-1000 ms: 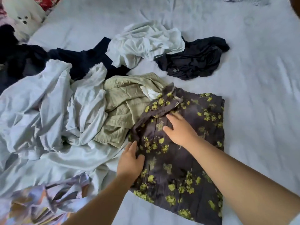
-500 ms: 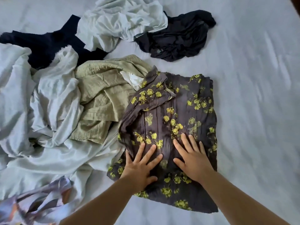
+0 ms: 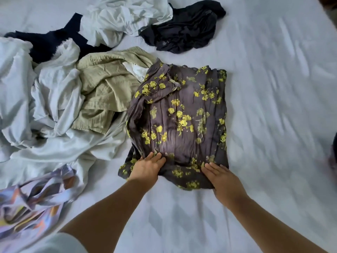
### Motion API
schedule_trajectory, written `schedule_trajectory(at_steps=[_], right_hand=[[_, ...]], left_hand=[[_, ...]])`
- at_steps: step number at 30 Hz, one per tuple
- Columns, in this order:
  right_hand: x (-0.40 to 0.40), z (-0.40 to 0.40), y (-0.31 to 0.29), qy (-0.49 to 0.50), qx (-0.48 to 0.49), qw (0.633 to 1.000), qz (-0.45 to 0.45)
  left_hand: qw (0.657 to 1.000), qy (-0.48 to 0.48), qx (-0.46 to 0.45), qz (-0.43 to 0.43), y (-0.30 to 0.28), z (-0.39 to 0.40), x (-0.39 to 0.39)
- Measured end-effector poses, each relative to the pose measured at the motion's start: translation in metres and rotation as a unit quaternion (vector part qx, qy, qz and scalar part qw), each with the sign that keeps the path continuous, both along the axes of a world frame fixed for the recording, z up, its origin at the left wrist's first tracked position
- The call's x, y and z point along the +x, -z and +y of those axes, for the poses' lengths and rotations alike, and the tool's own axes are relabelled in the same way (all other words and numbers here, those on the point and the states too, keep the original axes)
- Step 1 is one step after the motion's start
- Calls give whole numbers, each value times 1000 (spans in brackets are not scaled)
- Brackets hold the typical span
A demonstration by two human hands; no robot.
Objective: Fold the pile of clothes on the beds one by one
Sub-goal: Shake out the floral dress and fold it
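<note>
Grey crinkled fabric with yellow flowers: this floral garment (image 3: 182, 121) lies on the bed (image 3: 273, 125) straight ahead of you, already folded to a rough rectangle whose long axis runs away from you. Nearest you, both hands sit at its near hem. Your left hand (image 3: 147, 168) rests at the near-left corner, fingers straight and close together, tips tucked under a ridge of bunched cloth. Your right hand (image 3: 223, 178) lies flat at the near-right corner, fingers slightly spread, pressing down. Both hands are equally near, one per corner, so the coming fold likely carries the near hem away from you toward the far edge. To the left, touching the garment's far-left corner, lies an olive garment (image 3: 104, 92) atop pale blue clothes (image 3: 36, 99). Farther off sit a white garment (image 3: 125, 17) and a black garment (image 3: 184, 28), still crumpled
</note>
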State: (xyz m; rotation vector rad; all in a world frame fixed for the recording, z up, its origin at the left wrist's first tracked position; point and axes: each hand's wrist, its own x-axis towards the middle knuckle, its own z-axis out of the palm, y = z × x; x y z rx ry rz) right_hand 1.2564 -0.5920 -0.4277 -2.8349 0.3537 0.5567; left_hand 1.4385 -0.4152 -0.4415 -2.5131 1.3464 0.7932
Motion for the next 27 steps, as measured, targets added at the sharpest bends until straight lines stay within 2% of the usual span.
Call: schedule_trajectory(at_steps=[2,4,7,10,13,15,17,19,21,24,27], right_hand=[[-1,-2,-8,34,5,997,65],[-8,-1,-22,46,8,995,88],[-42,12,-48,50,67,988,126],[-85,31,-66,49,123,973,189],[-112,46,-82,76,199,938,272],[-116,47,-95,111,228,914,318],[-106,39,-107,136,230,906,328],[-85,25,-119,145,222,918,296],[-57,7,-130,158,202,943,214],[-16,-13,-138,195,158,967,52],[21,-26,-135,240,102,961,-88]], left_hand=[[999,-6,-3,-33,-14,-5,-9],[999,9,22,-49,-30,-1,-22],[995,64,61,-38,-47,21,-57],[992,69,85,66,-59,48,-99],[975,62,112,180,-75,63,-123],[969,48,106,219,-87,66,-124],[967,24,87,240,-98,64,-115],[968,-8,62,241,-106,59,-99],[975,-54,14,214,-112,52,-77],[985,-115,-70,109,-118,39,-41],[979,-164,-122,23,-119,20,-6]])
